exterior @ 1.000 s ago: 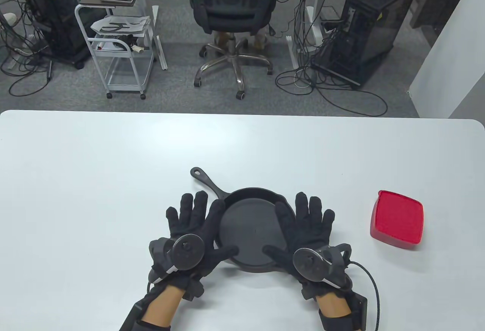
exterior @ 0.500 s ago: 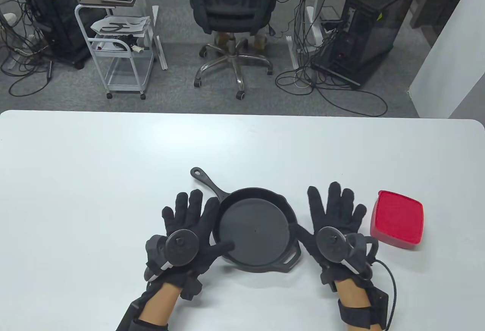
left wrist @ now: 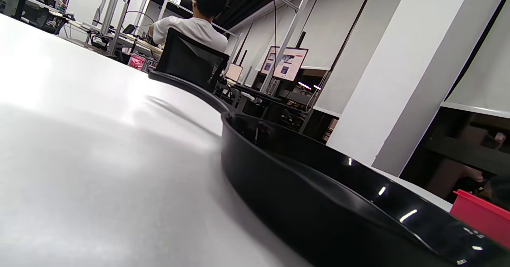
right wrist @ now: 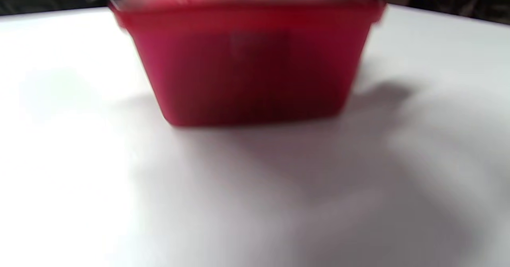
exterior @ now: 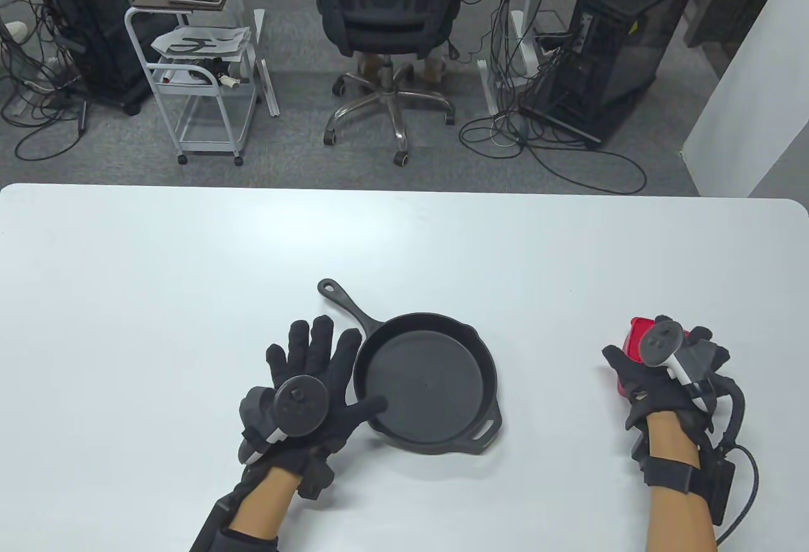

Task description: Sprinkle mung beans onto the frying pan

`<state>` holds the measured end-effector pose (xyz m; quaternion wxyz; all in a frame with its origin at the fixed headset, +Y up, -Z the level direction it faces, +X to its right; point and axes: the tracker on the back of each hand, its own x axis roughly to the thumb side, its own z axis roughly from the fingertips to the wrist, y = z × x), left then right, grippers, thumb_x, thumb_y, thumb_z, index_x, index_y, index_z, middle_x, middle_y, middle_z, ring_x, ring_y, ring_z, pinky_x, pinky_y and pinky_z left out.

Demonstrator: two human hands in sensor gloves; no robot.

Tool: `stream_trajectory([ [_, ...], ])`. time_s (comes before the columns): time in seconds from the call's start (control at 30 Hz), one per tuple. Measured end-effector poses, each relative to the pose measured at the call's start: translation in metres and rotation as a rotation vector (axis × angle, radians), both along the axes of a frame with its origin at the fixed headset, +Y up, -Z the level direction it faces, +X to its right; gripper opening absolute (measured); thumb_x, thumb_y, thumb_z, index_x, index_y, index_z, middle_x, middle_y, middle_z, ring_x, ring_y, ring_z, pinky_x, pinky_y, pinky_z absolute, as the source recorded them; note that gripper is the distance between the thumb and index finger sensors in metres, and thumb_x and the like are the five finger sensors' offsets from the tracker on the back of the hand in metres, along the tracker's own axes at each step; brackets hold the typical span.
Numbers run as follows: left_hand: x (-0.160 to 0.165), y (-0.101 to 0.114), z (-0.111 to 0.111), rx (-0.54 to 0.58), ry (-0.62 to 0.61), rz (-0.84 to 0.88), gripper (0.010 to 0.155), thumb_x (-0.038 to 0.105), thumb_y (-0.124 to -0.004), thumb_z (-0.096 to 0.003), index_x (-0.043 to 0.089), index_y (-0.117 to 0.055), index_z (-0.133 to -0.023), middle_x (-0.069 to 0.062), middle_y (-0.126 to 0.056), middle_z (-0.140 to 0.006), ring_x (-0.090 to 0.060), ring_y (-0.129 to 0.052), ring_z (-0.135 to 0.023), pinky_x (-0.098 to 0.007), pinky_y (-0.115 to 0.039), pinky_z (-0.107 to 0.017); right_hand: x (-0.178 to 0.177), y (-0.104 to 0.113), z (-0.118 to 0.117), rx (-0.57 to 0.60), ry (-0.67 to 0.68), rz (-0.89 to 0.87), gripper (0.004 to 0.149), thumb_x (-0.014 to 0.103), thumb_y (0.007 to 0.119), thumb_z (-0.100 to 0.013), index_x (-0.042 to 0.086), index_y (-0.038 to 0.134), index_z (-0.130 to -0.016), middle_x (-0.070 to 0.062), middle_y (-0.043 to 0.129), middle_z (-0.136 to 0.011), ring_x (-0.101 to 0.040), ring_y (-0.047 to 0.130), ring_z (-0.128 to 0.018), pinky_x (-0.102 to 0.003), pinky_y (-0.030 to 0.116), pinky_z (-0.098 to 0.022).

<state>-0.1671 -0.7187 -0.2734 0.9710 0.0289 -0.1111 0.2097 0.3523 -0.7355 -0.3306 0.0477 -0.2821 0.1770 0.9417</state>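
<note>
A black cast-iron frying pan [exterior: 436, 319] sits on the white table, its long handle pointing to the far left; nothing is in it. It fills the lower right of the left wrist view [left wrist: 318, 187]. My left hand [exterior: 344, 367] lies flat and spread on the table at the pan's left, thumb on its near rim. A red lidded container [exterior: 634, 329] stands to the right, blurred in the right wrist view [right wrist: 251, 59]. My right hand [exterior: 660, 359] is over it and hides most of it, thumb spread at its left side. I cannot tell whether it touches. No beans show.
The white table [exterior: 189, 299] stretches far to the left and back. Its far edge [exterior: 404, 188] borders a floor with an office chair [exterior: 389, 2], a cart and computer towers. The right hand's cable [exterior: 752, 482] trails at the bottom right.
My right hand left the pan's right rim and moved right onto the red container. My left hand slid a little left, off the pan's inside. The pan has not moved.
</note>
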Motion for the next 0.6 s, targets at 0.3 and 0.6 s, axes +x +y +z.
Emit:
stream_trajectory([
  [0.3, -0.001, 0.000, 0.000, -0.007, 0.003, -0.001, 0.105, 0.096, -0.053, -0.0352, 0.038, -0.034, -0.121, -0.001, -0.011, -0.128, -0.030, -0.001, -0.115, -0.069, -0.011, -0.076, 0.010, -0.011, -0.004, -0.003, -0.052, -0.103, 0.097, 0.075, 0.074, -0.051, 0.039, 0.007, -0.112, -0.025, -0.014, -0.114, -0.066, 0.015, -0.102, -0.073, 0.048, -0.068],
  [0.6, -0.001, -0.002, -0.001, -0.040, 0.007, 0.004, 0.105, 0.096, -0.052, -0.0358, 0.037, -0.035, -0.121, -0.001, -0.011, -0.128, -0.030, -0.001, -0.115, -0.068, -0.011, -0.076, 0.021, -0.010, 0.004, 0.011, -0.036, -0.112, 0.101, 0.074, 0.082, -0.047, 0.040, 0.012, -0.112, -0.040, -0.004, -0.114, -0.066, 0.026, -0.098, -0.072, 0.049, -0.069],
])
